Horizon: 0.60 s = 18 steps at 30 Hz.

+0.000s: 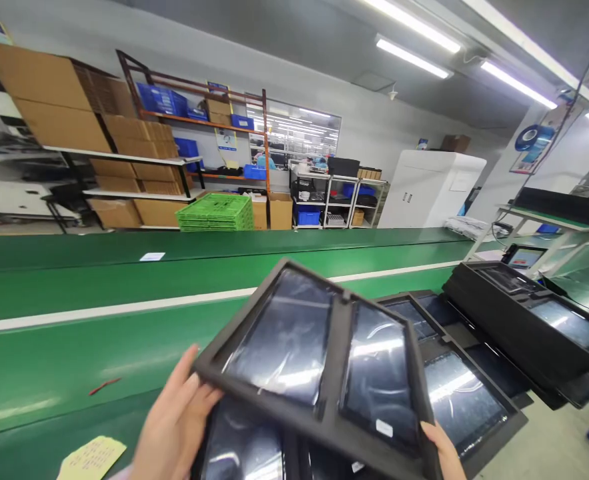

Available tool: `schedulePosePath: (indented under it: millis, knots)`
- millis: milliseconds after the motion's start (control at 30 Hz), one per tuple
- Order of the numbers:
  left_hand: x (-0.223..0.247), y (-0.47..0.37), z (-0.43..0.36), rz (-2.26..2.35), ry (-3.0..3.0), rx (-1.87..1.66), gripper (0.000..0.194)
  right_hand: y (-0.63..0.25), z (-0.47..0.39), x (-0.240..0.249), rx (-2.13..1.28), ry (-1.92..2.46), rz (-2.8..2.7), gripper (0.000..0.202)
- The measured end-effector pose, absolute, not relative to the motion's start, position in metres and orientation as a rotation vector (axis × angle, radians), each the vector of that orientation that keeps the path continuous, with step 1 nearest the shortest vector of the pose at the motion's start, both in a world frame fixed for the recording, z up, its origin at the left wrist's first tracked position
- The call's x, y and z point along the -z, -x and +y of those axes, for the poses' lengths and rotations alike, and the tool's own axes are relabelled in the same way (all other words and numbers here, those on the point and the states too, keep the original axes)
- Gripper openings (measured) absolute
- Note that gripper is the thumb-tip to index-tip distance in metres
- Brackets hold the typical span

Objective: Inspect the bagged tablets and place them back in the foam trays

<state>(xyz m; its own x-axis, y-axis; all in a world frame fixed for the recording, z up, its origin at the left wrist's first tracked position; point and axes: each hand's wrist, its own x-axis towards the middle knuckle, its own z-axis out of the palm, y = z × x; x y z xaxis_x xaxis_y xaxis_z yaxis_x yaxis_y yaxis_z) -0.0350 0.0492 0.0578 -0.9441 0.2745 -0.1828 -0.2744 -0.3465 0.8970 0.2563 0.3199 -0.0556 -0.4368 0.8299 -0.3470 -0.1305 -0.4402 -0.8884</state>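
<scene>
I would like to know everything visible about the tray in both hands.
The tray is a dark rectangular frame, perhaps foam; its middle bar separates two recessed, glossy dark panels that reflect light. The right panel bears a small white label. Tilted, the tray is held by the left hand and the right hand above a similar tray.

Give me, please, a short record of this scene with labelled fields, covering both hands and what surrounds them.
Held item: dark tray, tilted, carrying two glossy panels
Left hand: holds the tray near its left corner
Right hand: holds the tray's right edge
Marking: white label on the right-hand panel, wording unreadable
Right side: stacked black trays
Work surface: green table with a white stripe
On it: yellow notes, thin red item
Background: green crates, white cabinet
</scene>
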Motion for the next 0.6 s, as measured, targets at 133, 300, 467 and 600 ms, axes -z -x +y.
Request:
schedulePosePath:
  millis: [133, 300, 467, 600]
  knots:
    - [-0.076, -0.007, 0.114, 1.165, -0.491, -2.310, 0.090, -0.277, 0.340, 0.047, -1.714, 1.167, -0.887, 0.034]
    - [-0.021, -0.009, 0.113, 1.421, -0.482, -1.914, 0.094, -0.320, 0.380, 0.053, -1.217, 1.204, -1.136, 0.044]
    - [0.035, 0.025, 0.071, 1.764, -0.078, -1.708, 0.098, -0.350, 0.407, 0.075, -0.971, 1.334, -1.350, 0.032]
    - [0.057, 0.032, 0.041, 1.770, 0.010, -1.691, 0.087, -0.347, 0.413, 0.083, -1.056, 1.419, -1.164, 0.025]
